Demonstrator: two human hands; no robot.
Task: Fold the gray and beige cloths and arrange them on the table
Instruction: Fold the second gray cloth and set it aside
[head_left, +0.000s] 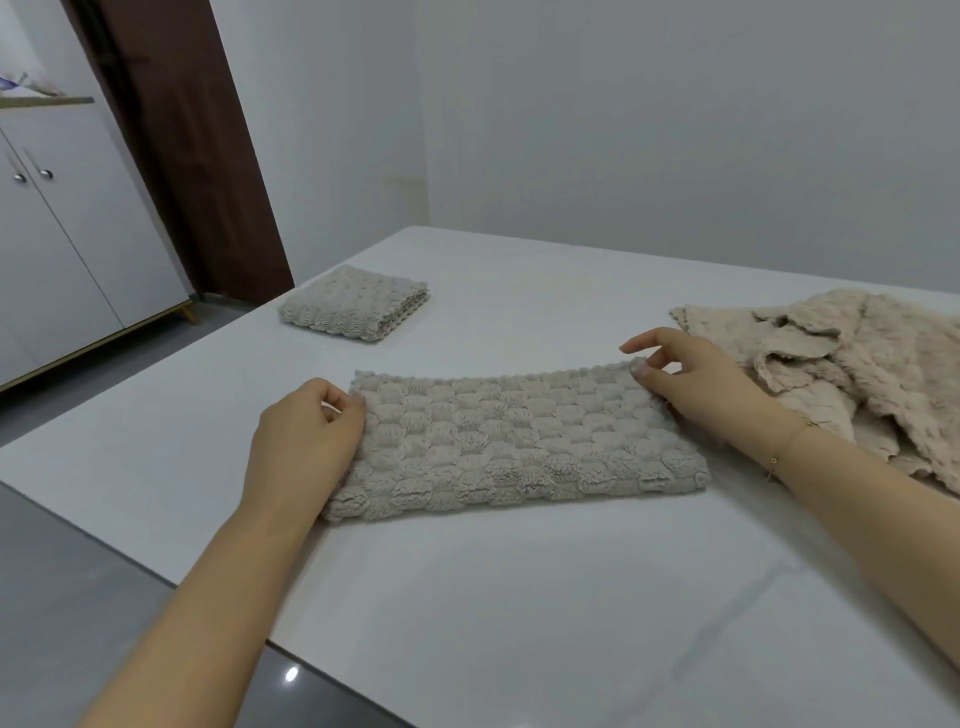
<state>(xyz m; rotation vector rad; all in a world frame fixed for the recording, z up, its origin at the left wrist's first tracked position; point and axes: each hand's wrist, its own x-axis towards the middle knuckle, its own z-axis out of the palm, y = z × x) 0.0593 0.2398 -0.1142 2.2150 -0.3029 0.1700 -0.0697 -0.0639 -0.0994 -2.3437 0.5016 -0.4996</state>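
Gray waffle-textured plush cloth (514, 441), folded into a long strip, lies across the middle of the white table (519, 597) directly in front of us, and both our hands are on its far corners. At the left hand (306, 436), thumb and curled fingers pinch the strip's far left corner, with the palm lying along its short left edge. At the right hand (691, 379), thumb and forefinger nip the scalloped far right corner while the other fingers arch loosely above it; a thin bracelet (779, 457) sits on that wrist.

Moving outward, a second gray textured cloth (356, 304) sits at the far left of the table, already folded into a compact square — we judge that one finished. To the right, just beside our right hand, a heap of beige fuzzy cloths (831, 374) lies rumpled and unfolded; how many are in it we cannot tell.

So the task looks less than half done, by our reckoning: one cloth folded and placed, one mid-fold and probably needing another fold crosswise, the beige pile untouched — and the final arranging still ahead.

No brands, labels or readable writing show on any cloth or surface.
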